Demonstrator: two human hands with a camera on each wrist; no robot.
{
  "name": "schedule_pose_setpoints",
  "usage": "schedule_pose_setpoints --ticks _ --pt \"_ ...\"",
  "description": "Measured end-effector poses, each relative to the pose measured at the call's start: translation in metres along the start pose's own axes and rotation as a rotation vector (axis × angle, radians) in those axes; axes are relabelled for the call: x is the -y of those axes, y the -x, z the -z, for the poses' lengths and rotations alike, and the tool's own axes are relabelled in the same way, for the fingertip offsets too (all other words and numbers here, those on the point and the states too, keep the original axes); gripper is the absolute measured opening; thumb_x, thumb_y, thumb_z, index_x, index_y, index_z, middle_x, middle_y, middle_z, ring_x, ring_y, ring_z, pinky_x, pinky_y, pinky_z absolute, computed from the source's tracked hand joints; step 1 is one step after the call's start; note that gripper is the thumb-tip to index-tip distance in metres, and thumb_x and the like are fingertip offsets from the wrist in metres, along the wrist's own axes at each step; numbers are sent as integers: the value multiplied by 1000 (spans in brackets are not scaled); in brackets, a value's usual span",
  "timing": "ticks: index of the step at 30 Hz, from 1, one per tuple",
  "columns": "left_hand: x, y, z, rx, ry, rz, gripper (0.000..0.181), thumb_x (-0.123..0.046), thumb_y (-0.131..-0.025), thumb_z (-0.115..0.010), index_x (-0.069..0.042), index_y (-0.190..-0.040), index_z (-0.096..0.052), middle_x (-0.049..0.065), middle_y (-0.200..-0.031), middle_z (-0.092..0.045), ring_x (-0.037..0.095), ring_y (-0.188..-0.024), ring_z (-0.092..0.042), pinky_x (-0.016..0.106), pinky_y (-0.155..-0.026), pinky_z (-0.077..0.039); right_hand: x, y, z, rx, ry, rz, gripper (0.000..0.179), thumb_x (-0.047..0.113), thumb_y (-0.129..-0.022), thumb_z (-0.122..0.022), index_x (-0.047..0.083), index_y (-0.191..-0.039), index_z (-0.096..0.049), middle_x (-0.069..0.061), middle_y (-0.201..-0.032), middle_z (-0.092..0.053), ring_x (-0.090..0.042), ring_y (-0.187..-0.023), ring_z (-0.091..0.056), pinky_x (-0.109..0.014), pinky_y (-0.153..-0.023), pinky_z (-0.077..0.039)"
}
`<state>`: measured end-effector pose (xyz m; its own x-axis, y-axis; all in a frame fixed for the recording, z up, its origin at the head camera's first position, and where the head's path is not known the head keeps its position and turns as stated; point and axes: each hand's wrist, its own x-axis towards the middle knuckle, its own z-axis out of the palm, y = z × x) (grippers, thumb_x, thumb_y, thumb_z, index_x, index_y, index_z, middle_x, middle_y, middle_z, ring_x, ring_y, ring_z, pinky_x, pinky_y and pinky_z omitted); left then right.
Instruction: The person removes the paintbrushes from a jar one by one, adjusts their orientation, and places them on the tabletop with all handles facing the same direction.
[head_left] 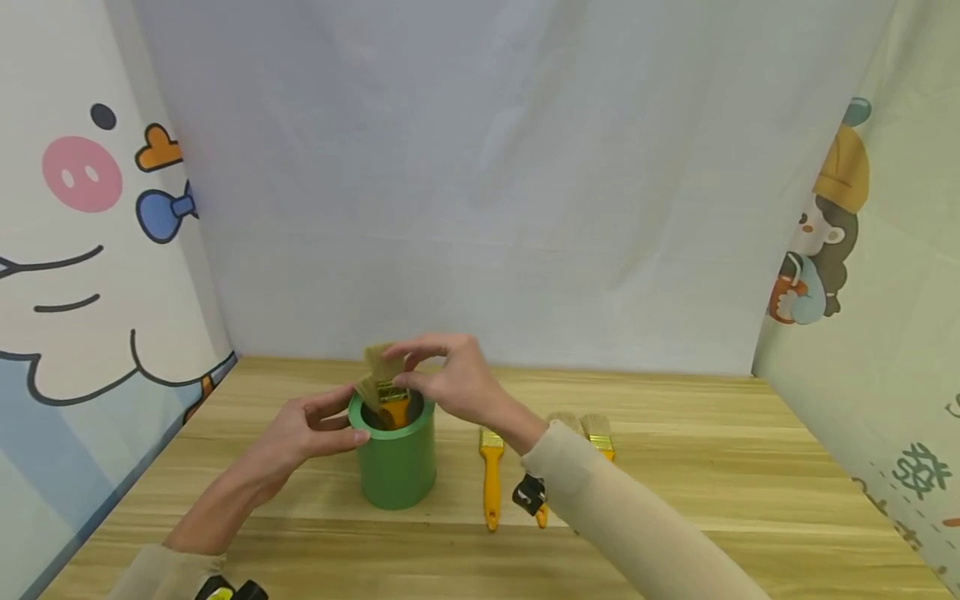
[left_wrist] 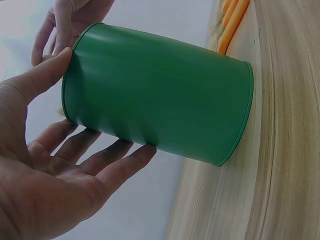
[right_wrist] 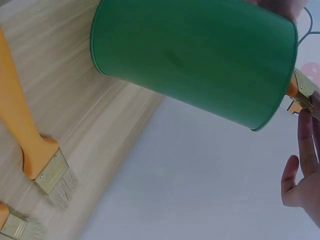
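A green cylindrical container (head_left: 397, 471) stands upright on the table, left of centre. My left hand (head_left: 307, 429) holds it near the rim, thumb on one side and fingertips along the other, as the left wrist view shows. Over the opening, my right hand (head_left: 457, 379) pinches a paintbrush (head_left: 385, 363) by its upper part, bristles up, its orange handle down inside the container. Another paintbrush's bristles (head_left: 367, 390) lean out at the left of the rim. The handle ends are hidden by the container's wall.
To the right of the container a paintbrush (head_left: 491, 479) with a yellow-orange handle lies on the wooden table (head_left: 690, 492). More paintbrushes (head_left: 597, 427) lie beyond it, partly hidden by my right forearm. A pale cloth backdrop (head_left: 487, 183) hangs behind the table.
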<state>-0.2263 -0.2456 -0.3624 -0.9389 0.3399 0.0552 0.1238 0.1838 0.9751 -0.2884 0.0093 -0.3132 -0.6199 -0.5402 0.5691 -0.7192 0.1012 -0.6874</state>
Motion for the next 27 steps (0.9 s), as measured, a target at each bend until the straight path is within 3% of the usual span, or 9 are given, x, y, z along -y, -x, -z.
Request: schedule_pose_setpoints --ticks 10,19,27 --pt "0 -1 0 -15 7 13 85 -19 -97 -77 0 -165 -30 21 -168 -28 45 -147 -38 56 -112 -44 9 -5 13 -27 30 23 28 -1 -91 -82 5 -118 -81 -5 -112 -78 -9 -92 -69 -30 -92 -56" --pt "-1 -2 -1 -8 -1 11 85 -19 -98 -76 1 -165 -27 22 -169 -26 46 -147 -37 54 -111 -46 19 -12 29 -64 48 63 28 1 -92 -82 5 -119 -80 -4 -112 -79 -10 -91 -70 -31 -92 -56" --pt "0 -2 -1 -2 5 11 86 -19 -98 -76 2 -165 -26 22 -169 -24 46 -148 -36 56 -112 -44 32 -19 44 -114 46 86 28 0 -91 -82 6 -119 -81 -1 -101 -79 -12 -92 -70 -37 -96 -54"
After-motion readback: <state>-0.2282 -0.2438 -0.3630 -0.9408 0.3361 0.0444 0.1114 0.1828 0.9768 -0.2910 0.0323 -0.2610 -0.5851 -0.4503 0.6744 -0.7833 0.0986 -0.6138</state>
